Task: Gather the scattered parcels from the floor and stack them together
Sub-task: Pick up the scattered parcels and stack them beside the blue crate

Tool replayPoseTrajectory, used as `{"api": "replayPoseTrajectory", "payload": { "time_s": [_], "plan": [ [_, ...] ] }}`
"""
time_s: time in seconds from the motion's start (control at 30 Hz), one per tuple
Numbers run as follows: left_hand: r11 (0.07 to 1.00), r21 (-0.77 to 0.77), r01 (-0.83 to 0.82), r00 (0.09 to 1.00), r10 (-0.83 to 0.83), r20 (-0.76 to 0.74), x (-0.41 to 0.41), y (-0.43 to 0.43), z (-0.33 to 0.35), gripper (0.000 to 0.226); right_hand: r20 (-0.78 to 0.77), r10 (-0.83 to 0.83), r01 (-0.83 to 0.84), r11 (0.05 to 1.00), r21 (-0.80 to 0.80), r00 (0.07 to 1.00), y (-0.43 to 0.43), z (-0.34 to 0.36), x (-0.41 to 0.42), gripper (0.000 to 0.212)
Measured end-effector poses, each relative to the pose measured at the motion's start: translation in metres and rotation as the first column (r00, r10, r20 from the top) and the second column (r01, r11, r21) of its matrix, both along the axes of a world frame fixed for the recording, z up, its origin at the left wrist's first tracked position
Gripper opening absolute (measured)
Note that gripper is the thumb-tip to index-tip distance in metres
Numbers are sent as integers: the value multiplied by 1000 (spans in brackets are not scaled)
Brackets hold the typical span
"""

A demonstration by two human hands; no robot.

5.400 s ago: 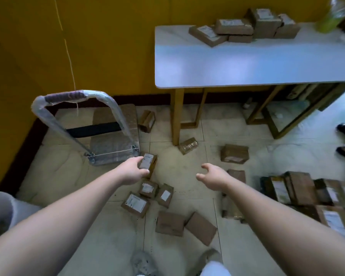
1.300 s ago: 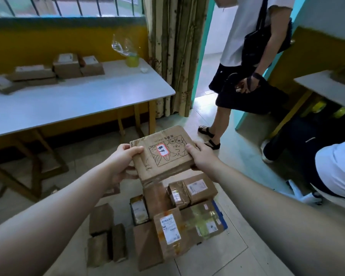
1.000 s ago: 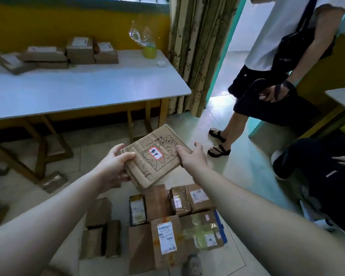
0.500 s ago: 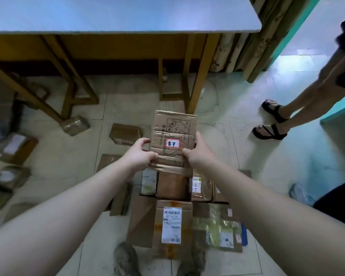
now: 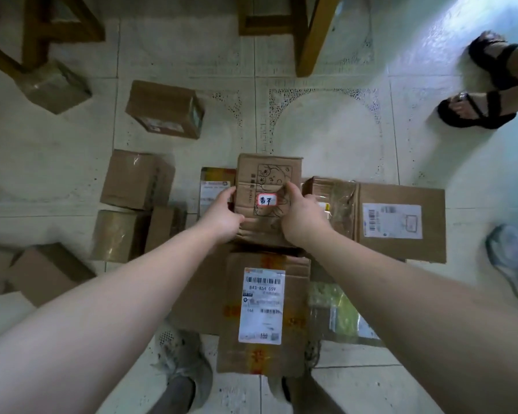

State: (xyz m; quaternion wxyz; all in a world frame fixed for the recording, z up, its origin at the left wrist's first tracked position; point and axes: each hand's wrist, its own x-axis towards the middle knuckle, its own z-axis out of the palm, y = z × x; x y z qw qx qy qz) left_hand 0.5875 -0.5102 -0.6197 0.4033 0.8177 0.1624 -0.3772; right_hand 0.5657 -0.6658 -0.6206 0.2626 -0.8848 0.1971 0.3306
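Both hands held the drawn box (image 5: 268, 180) over the middle of the pile (image 5: 332, 192). The left hand (image 5: 222, 218) was wrapped round its near left edge and the right hand (image 5: 301, 218) round its near right edge. The box lay broad face up with its long axis running away from the person, the cartoon print toward the far end and a small red-rimmed sticker (image 5: 267, 200) between the hands. Whether its underside touched the parcels beneath could not be told. Beyond its far edge the floor (image 5: 326, 135) lay bare up to a table leg (image 5: 310, 34), and that open patch reached right toward a pair of sandalled feet (image 5: 482, 106). The other sides were tight. A big box (image 5: 401, 222) with a white label sat just beside the right hand. A narrow parcel (image 5: 211, 189) showed at the left hand. Further left, three plain boxes (image 5: 135, 180) crowded together, with a lone box (image 5: 165, 110) apart beyond them. On the near side a labelled box (image 5: 263, 312) lay between the forearms, its long axis also pointing away and its near end between the person's shoes (image 5: 183, 366). A green packet (image 5: 332, 312) lay just beside its right side. The floor was pale tile with grey grout lines and a speckled curved pattern, and it glared with light at the far right.
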Motion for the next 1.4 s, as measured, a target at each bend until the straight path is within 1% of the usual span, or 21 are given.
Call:
{"api": "replayPoseTrajectory", "payload": {
  "time_s": [0.1, 0.2, 0.3, 0.37, 0.53, 0.73, 0.83, 0.9, 1.0, 1.07, 1.17, 1.27, 1.4],
  "plan": [
    [1000, -6, 13, 1000, -14, -24, -6, 0, -17, 68, -77, 36, -36, 999, -8, 996, 3, -9, -4, 78],
    [1000, -7, 30, 999, -30, -32, -8, 2, -24, 66, -114, 50, -52, 998, -20, 992, 3, -10, -6, 80],
    [996, -1, 89, 995, -89, -54, -7, 9, -16, 67, -125, 36, -39, 999, -28, 992, 0, -1, -8, 71],
    [994, 14, 107, 992, -106, -65, -6, 19, 2, 70, -124, 16, -18, 1000, -17, 992, 0, 16, -10, 67],
    [981, 98, 169, 985, -166, -39, -3, 66, 86, 69, -88, 4, -6, 1000, -17, 996, 12, 99, -11, 60],
    [952, 148, 268, 962, -272, 9, -24, 137, 224, 68, -13, -39, 39, 999, -15, 999, 53, 222, -33, 64],
    [945, 168, 279, 955, -291, 51, -41, 175, 293, 68, 19, -9, 9, 1000, -22, 1000, 78, 285, -44, 65],
    [947, 197, 255, 954, -279, 109, -53, 195, 334, 67, 46, 15, -15, 1000, -18, 999, 93, 321, -49, 64],
    [962, 219, 161, 947, -214, 240, -77, 222, 387, 66, 112, 74, -73, 997, -6, 991, 116, 369, -55, 62],
    [972, 215, 99, 940, -162, 300, -96, 242, 419, 65, 164, 132, -133, 991, -4, 978, 133, 397, -58, 63],
    [971, 237, 35, 931, -118, 345, -121, 275, 462, 66, 255, 216, -222, 975, -5, 943, 159, 434, -66, 65],
    [961, 275, -42, 925, -67, 375, -143, 310, 494, 66, 338, 265, -285, 958, 11, 903, 182, 463, -76, 64],
    [944, 271, -190, 893, 51, 448, -168, 352, 526, 66, 349, 317, -343, 939, 13, 882, 206, 496, -82, 63]
  ]
}}
